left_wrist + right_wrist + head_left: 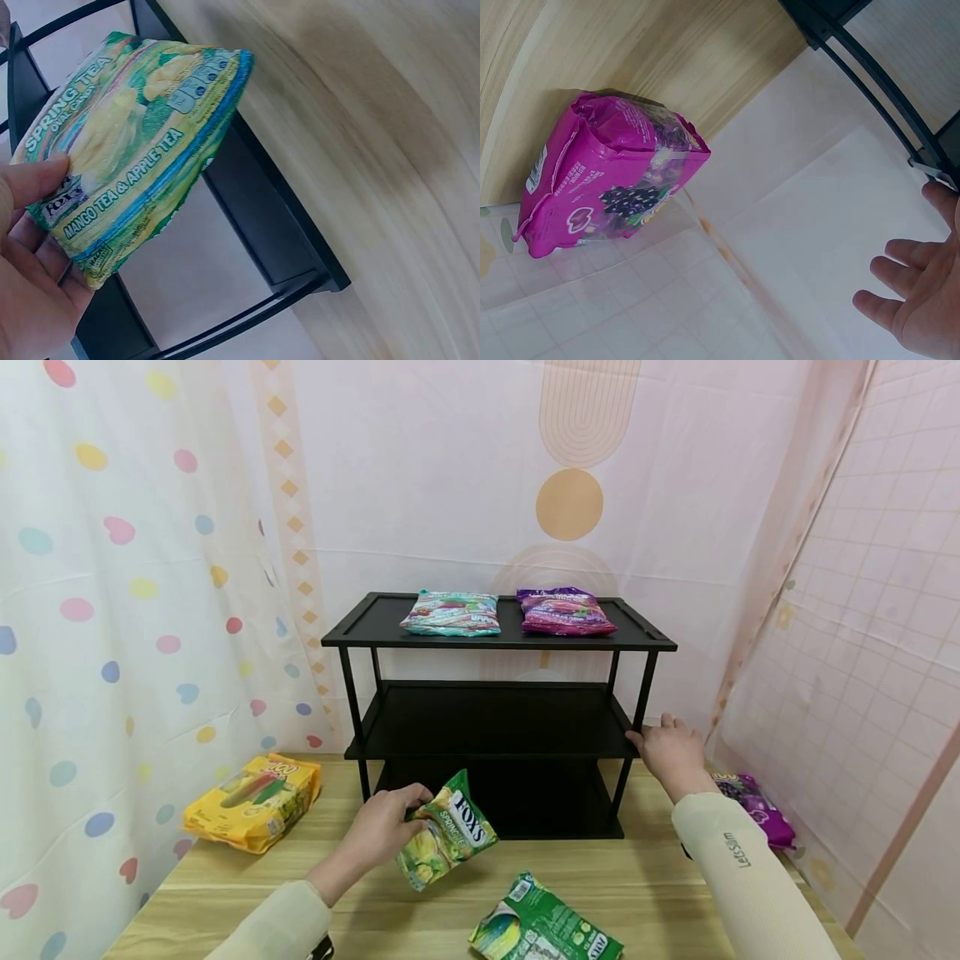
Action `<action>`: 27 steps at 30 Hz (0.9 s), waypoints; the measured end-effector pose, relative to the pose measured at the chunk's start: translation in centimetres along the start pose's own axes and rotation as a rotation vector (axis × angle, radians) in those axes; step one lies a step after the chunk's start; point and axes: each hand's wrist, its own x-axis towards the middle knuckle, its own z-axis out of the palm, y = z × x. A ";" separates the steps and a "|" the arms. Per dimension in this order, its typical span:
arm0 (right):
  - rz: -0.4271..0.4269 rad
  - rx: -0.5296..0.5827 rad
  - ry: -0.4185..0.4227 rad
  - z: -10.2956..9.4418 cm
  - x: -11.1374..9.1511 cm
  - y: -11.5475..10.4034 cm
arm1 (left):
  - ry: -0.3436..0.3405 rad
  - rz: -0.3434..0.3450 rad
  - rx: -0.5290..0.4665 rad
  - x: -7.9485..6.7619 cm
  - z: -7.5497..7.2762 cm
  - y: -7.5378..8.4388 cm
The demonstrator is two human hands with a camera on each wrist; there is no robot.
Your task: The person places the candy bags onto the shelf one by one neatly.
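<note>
My left hand (382, 828) pinches a green and yellow Fox's candy bag (450, 831) by one edge, thumb on its printed front. The bag is held tilted before the lowest level of a black three-tier shelf rack (495, 747). In the left wrist view the candy bag (135, 142) reads "Spring Tea" and "Mango Tea & Apple Tea". My right hand (671, 752) touches the rack's right side at the middle tier with its thumb; in the right wrist view its other fingers (896, 274) are spread. A second green bag (547, 922) lies on the table near the front.
On the top tier lie a teal candy bag (452, 613) and a purple-pink one (564, 612). A yellow package (255, 802) sits at the table's left. Beyond my right forearm is a purple grape-printed package (607, 176). Patterned curtains (150, 610) enclose the wooden table (645, 877).
</note>
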 end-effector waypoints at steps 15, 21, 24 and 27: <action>0.000 -0.005 0.001 0.0 0.0 0.0 | 0.147 0.067 -0.065 0.9 -0.7 0.7; 0.001 -0.002 0.002 0.0 0.0 0.0 | 0.206 0.098 -0.082 1.1 -0.9 0.9; 0.002 0.000 -0.002 0.1 0.0 0.0 | 0.225 0.102 -0.089 1.2 -1.0 1.1; 0.005 0.002 -0.008 0.1 0.0 0.0 | 0.245 0.104 -0.098 1.3 -1.1 1.2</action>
